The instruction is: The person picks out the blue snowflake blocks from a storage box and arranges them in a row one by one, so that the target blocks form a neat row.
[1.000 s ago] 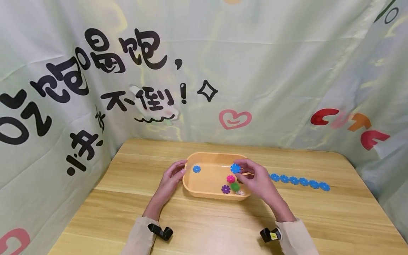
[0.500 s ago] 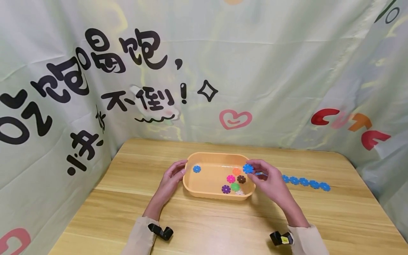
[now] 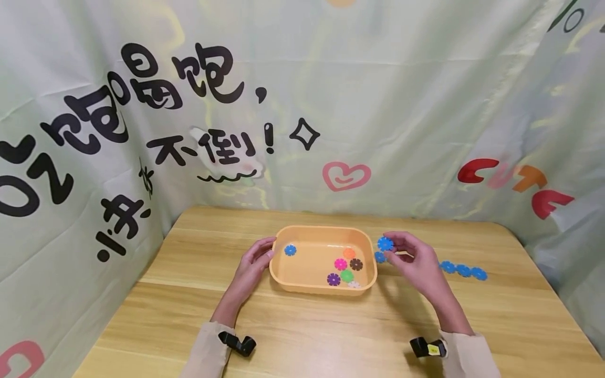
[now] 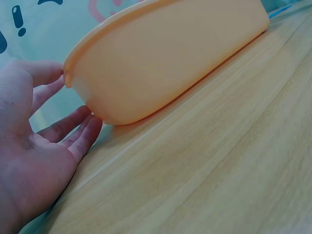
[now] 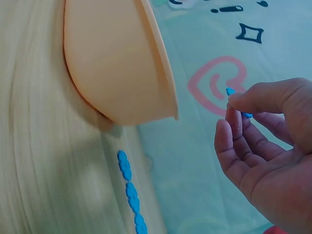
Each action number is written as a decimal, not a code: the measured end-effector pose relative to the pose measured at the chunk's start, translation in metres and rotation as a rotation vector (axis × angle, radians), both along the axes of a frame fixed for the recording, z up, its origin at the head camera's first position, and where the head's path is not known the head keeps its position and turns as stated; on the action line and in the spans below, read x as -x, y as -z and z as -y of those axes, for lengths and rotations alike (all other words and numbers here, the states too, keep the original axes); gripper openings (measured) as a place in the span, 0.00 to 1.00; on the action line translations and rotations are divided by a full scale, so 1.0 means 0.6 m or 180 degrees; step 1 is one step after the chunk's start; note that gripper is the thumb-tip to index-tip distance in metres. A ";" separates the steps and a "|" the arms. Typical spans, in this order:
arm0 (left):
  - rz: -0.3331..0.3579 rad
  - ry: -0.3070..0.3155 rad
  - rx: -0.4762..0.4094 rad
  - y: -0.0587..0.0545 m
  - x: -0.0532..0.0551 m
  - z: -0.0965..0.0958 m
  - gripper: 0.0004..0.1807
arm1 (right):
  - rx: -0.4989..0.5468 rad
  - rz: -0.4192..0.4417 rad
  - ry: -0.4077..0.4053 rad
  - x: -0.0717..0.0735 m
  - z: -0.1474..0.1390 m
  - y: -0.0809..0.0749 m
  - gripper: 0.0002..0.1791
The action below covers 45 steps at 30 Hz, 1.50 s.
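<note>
My right hand [image 3: 418,265] pinches a blue snowflake disc [image 3: 385,243] between thumb and fingers, just past the right end of an orange plastic bin [image 3: 302,287]. In the right wrist view the disc [image 5: 247,115] is seen edge-on, mostly covered by the fingertips, above the table. Below that hand runs a row of blue snowflake discs [image 3: 463,271], its middle hidden by the hand in the head view. My left hand [image 3: 251,264] touches the bin's left end, with thumb and fingertips against the rim and outer wall [image 4: 146,73].
Inside the bin lies one blue disc [image 3: 290,250] at the left. Orange, pink, brown [image 3: 356,264], green, purple [image 3: 333,279] and white discs gather at its right. A printed curtain [image 3: 402,131] hangs behind the wooden table [image 3: 302,336].
The right hand has carried the blue disc from over the bin rightward, out past its right rim, uncovering the orange and brown discs. The left hand stays at the bin's left end.
</note>
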State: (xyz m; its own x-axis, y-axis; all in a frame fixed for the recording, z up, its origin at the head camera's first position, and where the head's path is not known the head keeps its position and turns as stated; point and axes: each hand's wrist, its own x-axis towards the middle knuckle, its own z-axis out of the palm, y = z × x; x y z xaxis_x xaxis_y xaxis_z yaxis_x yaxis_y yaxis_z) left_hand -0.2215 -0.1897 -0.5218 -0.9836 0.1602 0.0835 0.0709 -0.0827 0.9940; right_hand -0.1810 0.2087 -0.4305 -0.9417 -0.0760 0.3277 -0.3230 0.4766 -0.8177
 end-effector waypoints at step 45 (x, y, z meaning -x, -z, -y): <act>0.0037 -0.0047 -0.0056 -0.003 0.000 -0.003 0.21 | 0.0032 0.0039 0.1178 -0.021 -0.192 0.009 0.25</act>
